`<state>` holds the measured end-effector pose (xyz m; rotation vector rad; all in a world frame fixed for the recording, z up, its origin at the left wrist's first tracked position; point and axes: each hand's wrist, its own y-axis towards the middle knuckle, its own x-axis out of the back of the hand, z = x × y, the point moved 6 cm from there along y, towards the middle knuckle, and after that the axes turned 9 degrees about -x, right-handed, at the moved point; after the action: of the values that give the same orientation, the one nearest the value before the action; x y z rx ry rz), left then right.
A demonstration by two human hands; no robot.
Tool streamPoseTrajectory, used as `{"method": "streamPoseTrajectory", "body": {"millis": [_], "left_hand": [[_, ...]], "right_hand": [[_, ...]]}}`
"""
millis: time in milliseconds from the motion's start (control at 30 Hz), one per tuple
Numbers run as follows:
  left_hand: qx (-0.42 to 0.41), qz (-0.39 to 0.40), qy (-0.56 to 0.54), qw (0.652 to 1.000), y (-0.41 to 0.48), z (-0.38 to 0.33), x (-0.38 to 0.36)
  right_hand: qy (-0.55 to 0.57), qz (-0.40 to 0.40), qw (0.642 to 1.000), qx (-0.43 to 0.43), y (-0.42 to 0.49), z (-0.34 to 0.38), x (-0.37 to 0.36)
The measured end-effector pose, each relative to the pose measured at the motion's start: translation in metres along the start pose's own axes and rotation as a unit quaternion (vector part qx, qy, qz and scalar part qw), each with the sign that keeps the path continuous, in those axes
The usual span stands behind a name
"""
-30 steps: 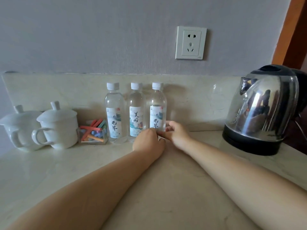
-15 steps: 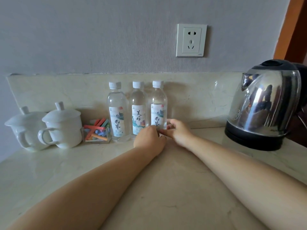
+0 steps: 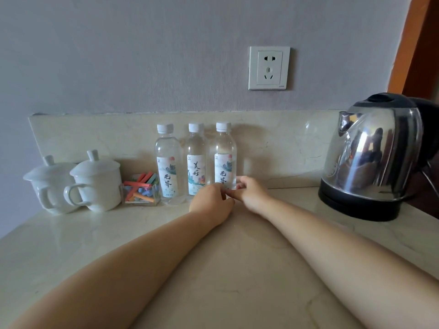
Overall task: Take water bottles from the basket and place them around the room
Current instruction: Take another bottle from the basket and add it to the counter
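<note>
Three clear water bottles with white caps stand upright in a row against the marble backsplash: the left bottle [image 3: 167,162], the middle bottle [image 3: 196,162] and the right bottle [image 3: 225,157]. Both my hands are at the foot of the right bottle. My left hand [image 3: 211,203] curls its fingers against the bottle's lower front. My right hand [image 3: 251,193] holds the base from the right, with one finger reaching across the front. The fingertips of the two hands almost meet. No basket is in view.
Two white lidded cups [image 3: 95,184] stand at the left beside a small clear box of coloured sticks [image 3: 141,191]. A steel electric kettle [image 3: 370,157] sits at the right on the marble counter [image 3: 237,269]. A wall socket [image 3: 269,67] is above.
Both hands stay at the base of the right bottle with only small finger shifts. The bottles have not visibly moved; the view has shifted slightly.
</note>
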<state>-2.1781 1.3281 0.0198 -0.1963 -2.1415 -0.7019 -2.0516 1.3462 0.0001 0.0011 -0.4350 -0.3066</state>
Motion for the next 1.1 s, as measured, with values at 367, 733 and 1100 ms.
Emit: {"method": "streamPoseTrajectory", "body": {"millis": [367, 733, 1100], "left_hand": [[0.010, 0.043, 0.064, 0.997, -0.048, 0.022, 0.064], [0.218, -0.064, 0.199, 0.953, -0.185, 0.108, 0.200], [0.276, -0.099, 0.223, 0.930, -0.360, 0.179, 0.325]], "right_hand": [[-0.113, -0.124, 0.969, 0.182, -0.069, 0.084, 0.024], [-0.230, 0.205, 0.916, 0.258, -0.156, 0.130, -0.137], [-0.208, 0.288, 0.877, 0.324, -0.293, 0.213, -0.303]]}}
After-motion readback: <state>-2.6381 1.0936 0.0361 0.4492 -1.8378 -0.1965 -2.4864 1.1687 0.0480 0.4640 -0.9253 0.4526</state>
